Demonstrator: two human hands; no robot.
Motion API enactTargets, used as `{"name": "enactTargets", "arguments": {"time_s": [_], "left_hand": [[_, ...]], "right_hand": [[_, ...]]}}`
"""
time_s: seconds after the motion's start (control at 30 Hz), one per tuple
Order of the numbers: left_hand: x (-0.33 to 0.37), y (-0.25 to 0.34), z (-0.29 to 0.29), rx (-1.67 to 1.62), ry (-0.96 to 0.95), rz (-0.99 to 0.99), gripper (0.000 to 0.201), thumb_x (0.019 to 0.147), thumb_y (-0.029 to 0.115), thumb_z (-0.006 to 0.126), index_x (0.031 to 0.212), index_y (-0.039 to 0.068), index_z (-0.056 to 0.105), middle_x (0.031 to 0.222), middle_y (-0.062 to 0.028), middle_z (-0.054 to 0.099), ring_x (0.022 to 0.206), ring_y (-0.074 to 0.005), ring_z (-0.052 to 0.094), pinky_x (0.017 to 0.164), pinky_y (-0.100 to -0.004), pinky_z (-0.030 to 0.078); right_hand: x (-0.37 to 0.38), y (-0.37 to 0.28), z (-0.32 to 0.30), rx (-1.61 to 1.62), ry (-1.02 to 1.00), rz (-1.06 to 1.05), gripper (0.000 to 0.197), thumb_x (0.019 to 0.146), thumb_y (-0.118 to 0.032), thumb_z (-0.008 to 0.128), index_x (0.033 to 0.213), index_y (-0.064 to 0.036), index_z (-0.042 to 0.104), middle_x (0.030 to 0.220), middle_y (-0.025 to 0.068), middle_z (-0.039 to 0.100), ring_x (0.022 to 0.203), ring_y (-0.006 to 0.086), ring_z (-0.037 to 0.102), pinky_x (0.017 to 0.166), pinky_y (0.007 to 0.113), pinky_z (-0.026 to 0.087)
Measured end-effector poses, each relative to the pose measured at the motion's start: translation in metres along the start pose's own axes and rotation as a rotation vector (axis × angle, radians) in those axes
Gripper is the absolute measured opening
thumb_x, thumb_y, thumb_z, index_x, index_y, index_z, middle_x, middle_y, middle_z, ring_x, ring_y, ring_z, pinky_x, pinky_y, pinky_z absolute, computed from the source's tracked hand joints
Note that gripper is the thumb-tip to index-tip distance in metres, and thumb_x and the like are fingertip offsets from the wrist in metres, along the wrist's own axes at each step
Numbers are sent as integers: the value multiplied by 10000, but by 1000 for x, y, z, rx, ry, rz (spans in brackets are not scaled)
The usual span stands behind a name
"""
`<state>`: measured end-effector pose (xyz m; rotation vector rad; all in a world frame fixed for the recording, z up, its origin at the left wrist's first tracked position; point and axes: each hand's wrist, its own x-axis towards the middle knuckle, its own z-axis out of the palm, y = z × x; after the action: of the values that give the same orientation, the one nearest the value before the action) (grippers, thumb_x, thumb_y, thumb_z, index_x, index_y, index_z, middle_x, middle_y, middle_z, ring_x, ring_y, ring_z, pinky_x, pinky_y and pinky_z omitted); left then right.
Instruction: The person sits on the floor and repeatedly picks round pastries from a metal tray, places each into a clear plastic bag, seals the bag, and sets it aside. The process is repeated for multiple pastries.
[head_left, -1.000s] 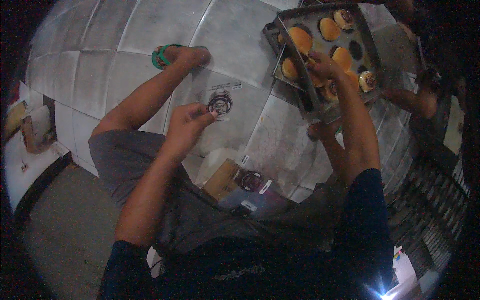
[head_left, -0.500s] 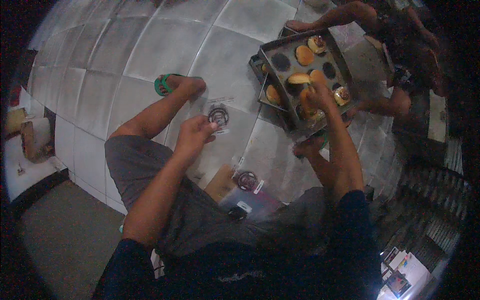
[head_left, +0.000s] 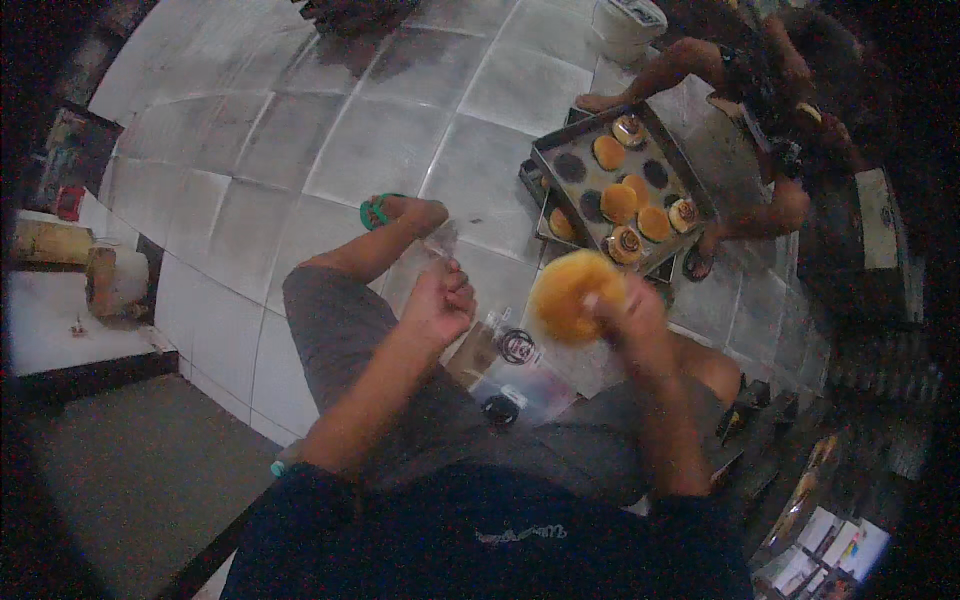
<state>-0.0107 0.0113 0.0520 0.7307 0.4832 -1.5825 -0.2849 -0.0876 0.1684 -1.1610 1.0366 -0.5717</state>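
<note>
My right hand grips a round golden bun by its edge, lifted in front of my right knee and blurred by motion. To its left, my left hand is closed on a clear plastic bag, whose thin film sticks up above the fingers. Beyond the held bun stands a metal baking tray with several buns, a few with a dark swirl on top. Printed clear bags lie on the floor between my legs.
Under the baking tray is another tray with buns. A co-worker's leg and arm are right beside the trays. A white bucket stands at the back. Beside the left wall ledge is a brown roll. My sandalled foot rests on the tiles.
My right hand has come back from the tray toward me with a bun. The left hand has turned, and the bag's print no longer shows. The view has shifted.
</note>
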Motion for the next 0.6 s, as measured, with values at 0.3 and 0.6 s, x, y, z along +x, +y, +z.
{"name": "enactTargets", "arguments": {"time_s": [0.3,0.6], "left_hand": [[-74,-87,58,502,50,592,567,1018,588,599,1159,40,616,1011,-64,671,889,-203,686,808,-335,588],[-138,-125,68,840,-364,744,688,941,143,773,1509,-6,413,1373,-172,597,1177,-215,642,973,-344,560]], "right_hand": [[-96,14,95,-57,405,-437,304,963,-84,724,1211,1,570,1091,77,664,1003,149,659,891,308,556],[-115,19,44,808,-41,-152,287,985,-81,674,1254,15,643,1109,113,726,997,196,712,889,327,585]]}}
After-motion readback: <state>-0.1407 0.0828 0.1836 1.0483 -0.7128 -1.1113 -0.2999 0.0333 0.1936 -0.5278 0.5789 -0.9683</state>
